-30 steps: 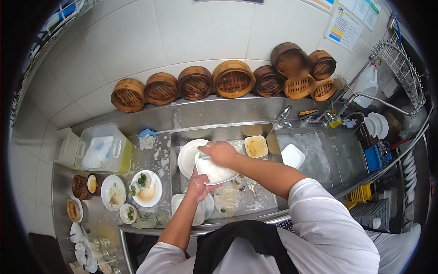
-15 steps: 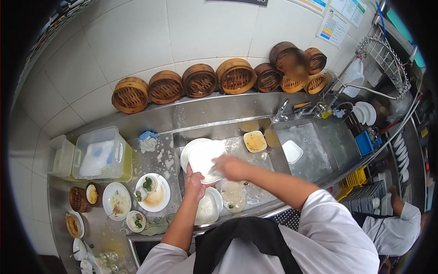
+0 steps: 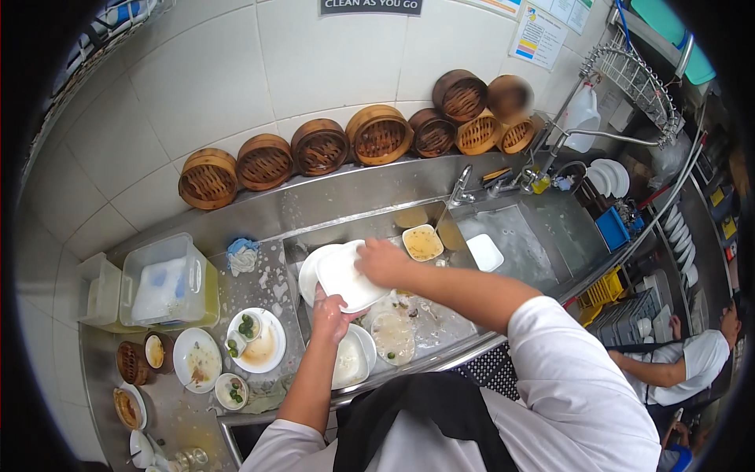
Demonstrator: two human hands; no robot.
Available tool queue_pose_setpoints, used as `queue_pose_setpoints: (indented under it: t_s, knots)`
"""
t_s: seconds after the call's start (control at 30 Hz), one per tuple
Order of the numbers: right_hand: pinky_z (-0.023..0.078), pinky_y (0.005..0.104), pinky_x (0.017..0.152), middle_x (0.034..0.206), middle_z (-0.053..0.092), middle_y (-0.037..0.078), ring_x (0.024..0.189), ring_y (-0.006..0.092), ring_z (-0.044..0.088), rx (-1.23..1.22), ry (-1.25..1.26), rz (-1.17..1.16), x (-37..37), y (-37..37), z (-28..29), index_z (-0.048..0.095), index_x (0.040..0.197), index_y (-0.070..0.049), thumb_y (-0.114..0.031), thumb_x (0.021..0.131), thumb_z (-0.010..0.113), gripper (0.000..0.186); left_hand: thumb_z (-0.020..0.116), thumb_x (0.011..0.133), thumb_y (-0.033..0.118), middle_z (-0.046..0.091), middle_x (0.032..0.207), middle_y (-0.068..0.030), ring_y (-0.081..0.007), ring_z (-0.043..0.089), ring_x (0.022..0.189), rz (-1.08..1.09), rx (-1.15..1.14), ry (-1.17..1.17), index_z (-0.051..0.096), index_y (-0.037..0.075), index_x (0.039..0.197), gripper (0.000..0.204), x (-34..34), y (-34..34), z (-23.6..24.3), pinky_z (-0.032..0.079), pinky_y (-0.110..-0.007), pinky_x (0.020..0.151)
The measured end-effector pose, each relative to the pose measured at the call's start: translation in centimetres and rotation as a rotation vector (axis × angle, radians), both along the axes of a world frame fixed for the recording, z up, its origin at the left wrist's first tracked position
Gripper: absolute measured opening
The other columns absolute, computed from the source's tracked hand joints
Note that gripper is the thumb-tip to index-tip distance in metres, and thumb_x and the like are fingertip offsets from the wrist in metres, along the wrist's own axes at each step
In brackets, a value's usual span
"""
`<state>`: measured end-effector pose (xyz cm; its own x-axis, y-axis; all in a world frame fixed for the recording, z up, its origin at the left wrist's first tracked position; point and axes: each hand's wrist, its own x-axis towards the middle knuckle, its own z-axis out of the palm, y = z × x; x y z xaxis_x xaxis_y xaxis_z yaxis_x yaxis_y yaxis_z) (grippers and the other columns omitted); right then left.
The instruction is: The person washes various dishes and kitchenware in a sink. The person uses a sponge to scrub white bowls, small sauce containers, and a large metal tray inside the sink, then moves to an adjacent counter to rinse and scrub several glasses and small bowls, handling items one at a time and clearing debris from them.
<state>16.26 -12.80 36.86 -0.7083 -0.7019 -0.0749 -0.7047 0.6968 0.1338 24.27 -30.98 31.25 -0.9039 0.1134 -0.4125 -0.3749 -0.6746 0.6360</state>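
Note:
My left hand (image 3: 329, 316) grips the near left edge of a white, rounded-square dish (image 3: 340, 274), tilted over the left sink basin. My right hand (image 3: 382, 263) presses on the dish's upper right part with its fingers curled; anything inside them is hidden. Behind the dish a round white plate (image 3: 308, 277) shows in part. Another white dish (image 3: 351, 363) rests in the basin just below my left hand. To its right is a round translucent sheet or lid (image 3: 395, 334) with food scraps beside it. A small square bowl of yellowish liquid (image 3: 423, 243) stands farther back.
Bamboo steamers (image 3: 321, 148) line the back ledge. Soiled plates (image 3: 197, 360) and bowls (image 3: 232, 391) crowd the left counter near a soapy plastic tub (image 3: 169, 283). A water-filled basin (image 3: 523, 248) with a white dish (image 3: 485, 252) lies right. Another person (image 3: 688, 362) works at far right.
My right hand has shifted up across the dish, from its right edge toward its upper part. My left hand keeps its hold. The whole view has swung a little to the right.

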Motion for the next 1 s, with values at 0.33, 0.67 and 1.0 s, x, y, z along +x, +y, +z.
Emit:
queue_pose_setpoints:
  t_s: [0.33,0.67,1.0]
  knots:
    - [0.053,0.0457,0.083,0.104,0.069,0.010,0.102,0.0315,0.064,-0.217,-0.258,-0.416,4.8,-2.1,-4.4,0.071,0.105,-0.011,-0.024,0.090,0.063,0.021,0.041,0.073,-0.009,0.050,0.143,-0.0233,-0.0467,0.064,0.118,-0.095,-0.111,0.017,0.028,0.016,0.155,0.087,0.0,1.0,0.7,0.064,-0.063,0.083]
    - [0.050,0.0514,0.087,0.106,0.069,0.014,0.099,0.0386,0.064,-0.471,0.196,-0.126,0.5,0.9,-2.2,0.071,0.108,-0.008,-0.020,0.090,0.065,0.022,0.043,0.072,-0.005,0.044,0.151,-0.0228,-0.0489,0.056,0.130,-0.179,0.073,0.087,0.027,0.020,0.157,0.089,0.1,2.5,0.8,0.056,-0.071,0.092]
    - [0.048,0.0431,0.106,0.137,0.065,0.012,0.125,0.0327,0.062,0.003,-0.265,-0.023,4.6,3.7,2.8,0.064,0.132,-0.018,-0.019,0.086,0.072,0.047,0.044,0.074,0.004,0.057,0.140,-0.0226,-0.0429,0.063,0.121,-0.474,0.146,0.017,0.039,0.004,0.149,0.076,-4.8,-1.2,-1.2,0.061,-0.063,0.092]
